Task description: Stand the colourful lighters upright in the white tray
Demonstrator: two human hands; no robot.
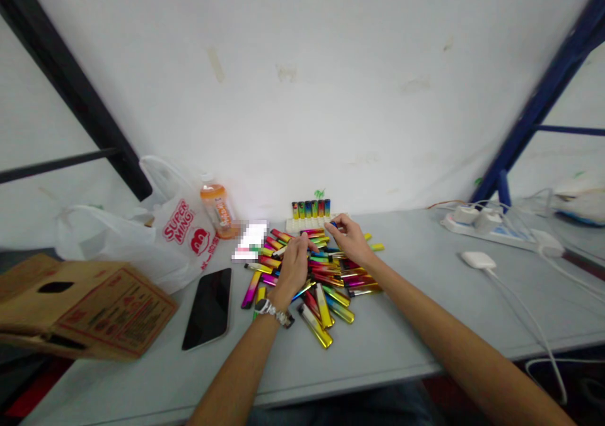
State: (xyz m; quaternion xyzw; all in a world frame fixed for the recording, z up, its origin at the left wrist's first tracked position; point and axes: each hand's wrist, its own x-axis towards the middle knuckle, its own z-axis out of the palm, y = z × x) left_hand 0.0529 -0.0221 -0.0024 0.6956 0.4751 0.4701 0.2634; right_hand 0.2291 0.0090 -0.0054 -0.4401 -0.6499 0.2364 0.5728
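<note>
- Both hands work over a heap of glossy, rainbow-coloured metallic sticks [326,281] lying criss-cross in the middle of the pale grey counter [406,325].
- Left hand [293,268], with a silver wristwatch [274,312] on its wrist, rests knuckles-up on the near left part of the heap. Its fingers curl down among the sticks, and whether they grip one cannot be told.
- Right hand [352,242] lies at the far side of the heap, its fingers drawn narrow in a pinch on a blue-ended stick [333,224].
- Just beyond that pinch a white slotted tray [302,224] stands against the wall, with a short row of upright sticks [311,209] in it.
- Left of the heap lie a black smartphone [208,307], face up, and a brown cardboard box [80,306] at the counter's edge.
- Behind them sit a white plastic bag with red lettering [182,237] and an orange-capped bottle [217,212].
- Well apart on the right lie a white power strip with plugs [491,227] and a small white adapter on a cable [478,260].
- A plain white wall [302,86] backs the counter, with a black metal bar [70,86] slanting on the left and a blue one [543,92] on the right.
</note>
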